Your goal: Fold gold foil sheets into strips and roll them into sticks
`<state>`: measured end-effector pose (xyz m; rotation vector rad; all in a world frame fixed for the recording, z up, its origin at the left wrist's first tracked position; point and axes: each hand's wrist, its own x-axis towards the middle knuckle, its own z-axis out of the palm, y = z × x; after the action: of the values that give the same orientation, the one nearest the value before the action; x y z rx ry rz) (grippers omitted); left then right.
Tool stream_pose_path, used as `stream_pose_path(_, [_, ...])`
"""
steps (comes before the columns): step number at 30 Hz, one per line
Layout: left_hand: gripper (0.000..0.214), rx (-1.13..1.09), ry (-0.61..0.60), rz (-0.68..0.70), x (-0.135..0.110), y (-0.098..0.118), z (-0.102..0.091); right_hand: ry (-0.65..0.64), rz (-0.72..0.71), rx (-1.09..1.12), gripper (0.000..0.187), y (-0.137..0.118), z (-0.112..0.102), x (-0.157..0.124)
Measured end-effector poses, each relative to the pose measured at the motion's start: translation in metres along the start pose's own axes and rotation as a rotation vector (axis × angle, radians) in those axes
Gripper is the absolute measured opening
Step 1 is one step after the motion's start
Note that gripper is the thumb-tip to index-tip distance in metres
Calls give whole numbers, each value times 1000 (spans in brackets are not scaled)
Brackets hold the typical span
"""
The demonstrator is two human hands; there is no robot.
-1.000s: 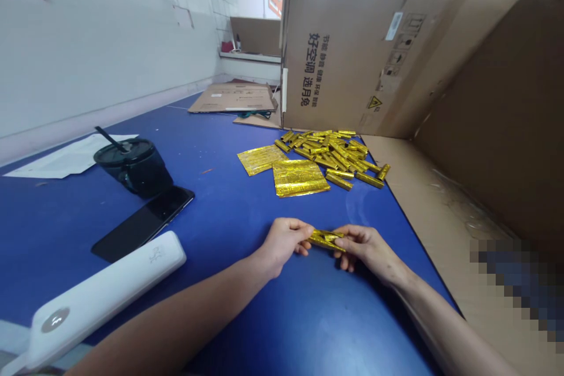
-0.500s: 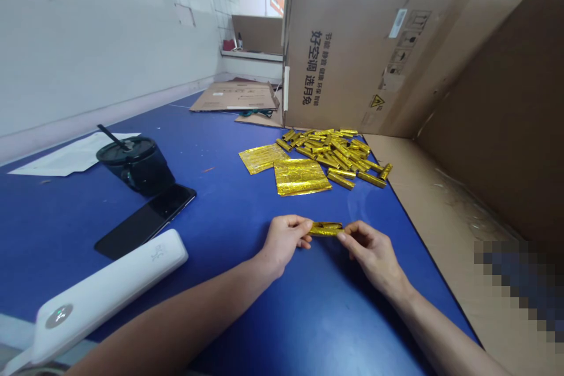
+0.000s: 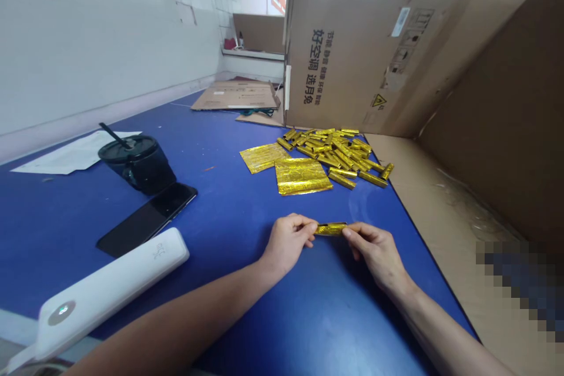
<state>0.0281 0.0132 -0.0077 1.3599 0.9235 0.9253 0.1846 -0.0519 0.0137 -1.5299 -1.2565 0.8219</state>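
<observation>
At a blue worktable [image 3: 211, 205], my left hand [image 3: 288, 244] and right hand [image 3: 374, 255] grip a small gold foil roll [image 3: 330, 229] between thumbs and fingers, near two flat foil sheets [image 3: 302, 177] and a heap of gold foil tubes [image 3: 335, 150] beside a cardboard box [image 3: 348, 47].
</observation>
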Motion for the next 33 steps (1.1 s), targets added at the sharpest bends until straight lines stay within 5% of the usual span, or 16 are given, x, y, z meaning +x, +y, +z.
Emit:
stream_pose_path(9, [15,-28,-12,-152,2,0,0,35,-437,-223,21,4,1,-7])
stream_pose_path(17, [15,-35,-2,-145,0,1,1,-50,-338,-261,22,2,-2,-6])
stream_pose_path(33, [14,89,-48,68,-13,3,7,131,-31,97,18,6,6,-1])
